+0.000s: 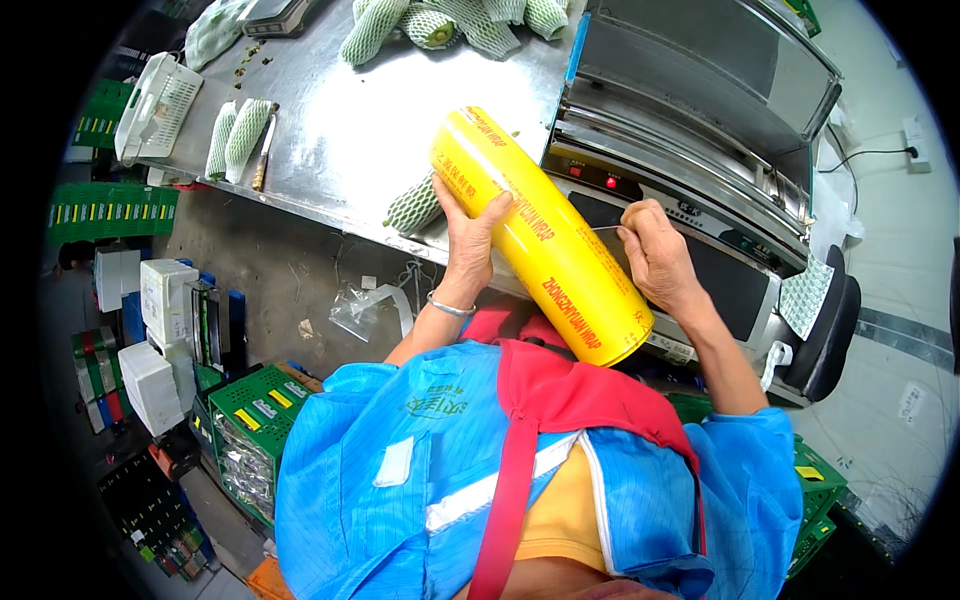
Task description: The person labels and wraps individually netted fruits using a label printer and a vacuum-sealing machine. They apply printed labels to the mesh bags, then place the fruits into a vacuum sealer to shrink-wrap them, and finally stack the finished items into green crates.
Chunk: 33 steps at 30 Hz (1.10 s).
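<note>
A big yellow roll of plastic wrap (560,265) is held slanted in front of my chest, its lower end close to my apron. My left hand (467,232) grips its left side, thumb on top and fingers partly hidden beneath. To the right of the roll, my right hand (655,255) is closed in a pinch. A thin pale strip reaches from its fingertips toward the roll; I cannot make out what it is. Behind my left hand, a green vegetable in a foam net sleeve (412,207) lies on the steel table (330,120), partly covered by the roll.
Several net-sleeved vegetables (430,28) lie at the table's far edge. Two more (240,138) are at the left beside a knife (265,155) and a white basket (158,105). A wrapping machine (690,150) with a lit red switch stands right. Green crates (262,410) stand lower left.
</note>
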Motion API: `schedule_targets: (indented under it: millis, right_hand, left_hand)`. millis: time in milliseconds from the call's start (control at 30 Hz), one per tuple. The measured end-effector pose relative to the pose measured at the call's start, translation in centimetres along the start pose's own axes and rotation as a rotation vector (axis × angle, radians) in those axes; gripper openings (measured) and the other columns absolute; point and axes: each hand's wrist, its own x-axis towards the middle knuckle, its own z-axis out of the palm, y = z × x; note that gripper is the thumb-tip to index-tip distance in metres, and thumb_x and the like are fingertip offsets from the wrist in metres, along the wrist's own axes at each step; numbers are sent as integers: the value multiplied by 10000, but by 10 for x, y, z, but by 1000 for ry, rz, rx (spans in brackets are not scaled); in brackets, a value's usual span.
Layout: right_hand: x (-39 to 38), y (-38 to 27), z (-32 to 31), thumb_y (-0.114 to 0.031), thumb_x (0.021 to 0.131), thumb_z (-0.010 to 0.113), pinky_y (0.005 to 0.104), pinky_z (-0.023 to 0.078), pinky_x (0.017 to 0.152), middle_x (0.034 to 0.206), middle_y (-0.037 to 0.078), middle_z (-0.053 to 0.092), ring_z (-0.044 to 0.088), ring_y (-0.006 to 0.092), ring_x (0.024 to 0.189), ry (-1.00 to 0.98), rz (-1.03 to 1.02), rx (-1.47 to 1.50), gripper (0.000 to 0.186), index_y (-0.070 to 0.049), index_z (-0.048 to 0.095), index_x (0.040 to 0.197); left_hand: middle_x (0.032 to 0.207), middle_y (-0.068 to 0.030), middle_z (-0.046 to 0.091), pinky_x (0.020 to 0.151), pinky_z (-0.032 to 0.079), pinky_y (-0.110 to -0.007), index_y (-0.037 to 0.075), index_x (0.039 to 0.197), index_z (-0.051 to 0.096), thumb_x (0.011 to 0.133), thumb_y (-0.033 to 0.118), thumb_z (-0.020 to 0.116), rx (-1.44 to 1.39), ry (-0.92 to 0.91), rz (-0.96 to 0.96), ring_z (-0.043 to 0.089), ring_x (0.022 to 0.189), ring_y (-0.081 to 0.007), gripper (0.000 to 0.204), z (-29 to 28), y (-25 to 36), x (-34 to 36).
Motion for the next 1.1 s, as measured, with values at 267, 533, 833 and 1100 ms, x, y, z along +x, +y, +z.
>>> schedule_targets:
  millis: [267, 533, 833, 1100]
  right_hand:
    - [-14, -8, 14, -111, 901, 499, 197, 386, 573, 690, -5, 450, 444, 54, 625, 52, 611, 872, 105, -56, 451, 975]
    - [2, -22, 14, -71, 846, 551, 368, 425, 509, 635, 179, 525, 549, 340, 573, -172, 189, 180, 103, -7, 477, 814]
    - [-47, -80, 6, -21, 830, 588, 278, 408, 453, 625, 103, 521, 528, 211, 494, 52, 160, 593, 127, -12, 471, 780]
    - [-81, -105, 0, -10, 851, 544, 224, 447, 467, 622, 84, 592, 563, 121, 486, -28, 400, 741, 100, -4, 474, 780]
  left_hand:
    - [1259, -127, 366, 937, 412, -381, 156, 1409, -63, 736, 133, 703, -63, -17, 72, 434, 1138, -245, 1020, -11, -13, 4]
    - [1300, -144, 341, 972, 385, -379, 137, 1416, -59, 715, 110, 691, -115, -193, 29, 410, 1173, -260, 1028, -1, 4, 10]
    - [1385, -125, 292, 1023, 320, -347, 117, 1439, 6, 607, 236, 728, 9, -913, 25, 328, 1266, -245, 1108, 50, 56, 40]
    - [1360, -134, 342, 1004, 334, -312, 94, 1426, 146, 627, 230, 728, 251, -1528, -398, 388, 1218, -217, 998, 159, 1, 17]
